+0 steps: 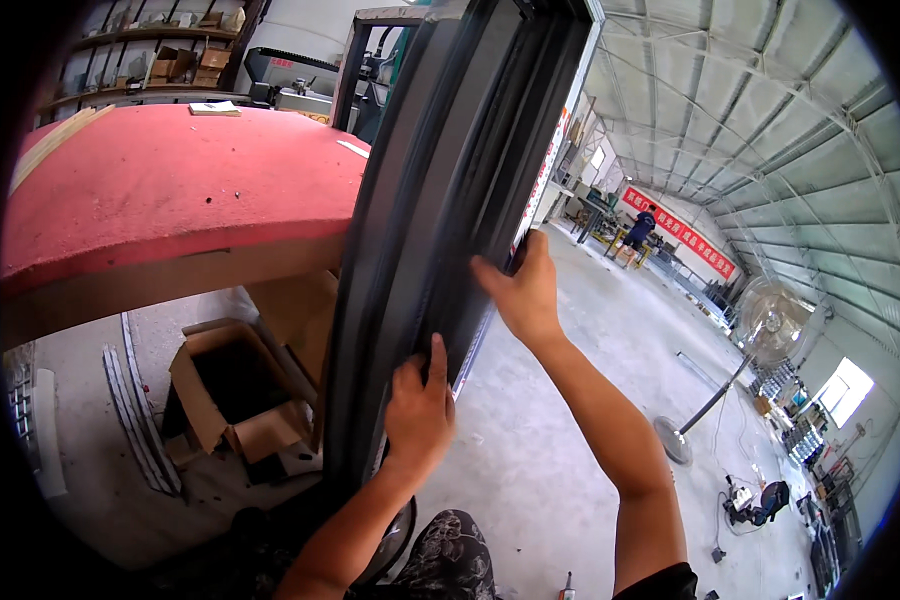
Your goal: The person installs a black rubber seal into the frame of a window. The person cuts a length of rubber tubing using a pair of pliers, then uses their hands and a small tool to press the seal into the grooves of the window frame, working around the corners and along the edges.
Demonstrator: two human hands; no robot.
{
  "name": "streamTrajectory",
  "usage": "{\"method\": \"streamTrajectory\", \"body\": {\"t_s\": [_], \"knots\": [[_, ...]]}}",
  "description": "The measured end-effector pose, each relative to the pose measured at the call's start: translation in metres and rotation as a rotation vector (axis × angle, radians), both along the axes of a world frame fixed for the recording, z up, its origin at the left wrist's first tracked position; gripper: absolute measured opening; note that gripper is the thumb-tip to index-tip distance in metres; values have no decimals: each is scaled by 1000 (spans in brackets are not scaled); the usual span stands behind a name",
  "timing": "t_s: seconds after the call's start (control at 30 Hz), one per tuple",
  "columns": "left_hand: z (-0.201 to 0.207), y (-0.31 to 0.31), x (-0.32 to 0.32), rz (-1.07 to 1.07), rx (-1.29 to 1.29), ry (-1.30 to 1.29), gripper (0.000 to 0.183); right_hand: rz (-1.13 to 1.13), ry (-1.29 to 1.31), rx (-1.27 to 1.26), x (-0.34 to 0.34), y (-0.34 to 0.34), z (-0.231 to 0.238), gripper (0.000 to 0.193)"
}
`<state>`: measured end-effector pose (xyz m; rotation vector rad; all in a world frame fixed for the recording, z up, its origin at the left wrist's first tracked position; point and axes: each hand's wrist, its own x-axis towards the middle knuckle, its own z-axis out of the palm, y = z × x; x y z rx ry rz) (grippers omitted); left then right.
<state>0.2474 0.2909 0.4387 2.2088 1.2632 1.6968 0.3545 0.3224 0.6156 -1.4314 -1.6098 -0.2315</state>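
A dark grey metal window or door frame (410,230), with long grooves down its face, stands tilted in front of me against the red-topped table. My right hand (530,295) grips its right edge, fingers wrapped round the side and the thumb, smeared by motion, over the grooved face. Lower down, my left hand (420,410) presses against the same face. Its fingers are curled in and its thumb points up along a groove. Whether a thin strip lies under those curled fingers is hidden.
Left of the frame is the red-covered table (190,190); below it sits an open cardboard box (205,390) beside long metal strips (135,420). A standing fan (770,320), tools (755,500) and a small bottle (567,588) are on the right-hand floor. Another person (638,232) works far back.
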Motion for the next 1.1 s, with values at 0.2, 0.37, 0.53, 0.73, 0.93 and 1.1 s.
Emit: {"method": "streamTrajectory", "body": {"t_s": [0.2, 0.37, 0.53, 0.73, 0.93, 1.1], "knots": [[-17, -10, 4, -26, -20, -35, 69, 24, 7, 3, 9, -4, -23, 52], [-29, -15, 4, -15, -41, 6, 67, -4, 73, -69, 1, -8, -33, 52], [-32, -17, 4, -45, -86, -11, 67, -5, -9, 85, 4, -7, -56, 53], [-36, -16, 4, -85, -76, -21, 68, 28, 112, -14, 3, -10, -65, 56], [-41, -17, 2, -94, -69, -46, 70, 167, 7, 120, 9, -8, -80, 57], [-46, -19, 0, -99, -69, -41, 70, 74, 123, 3, 0, -11, -86, 59]]}}
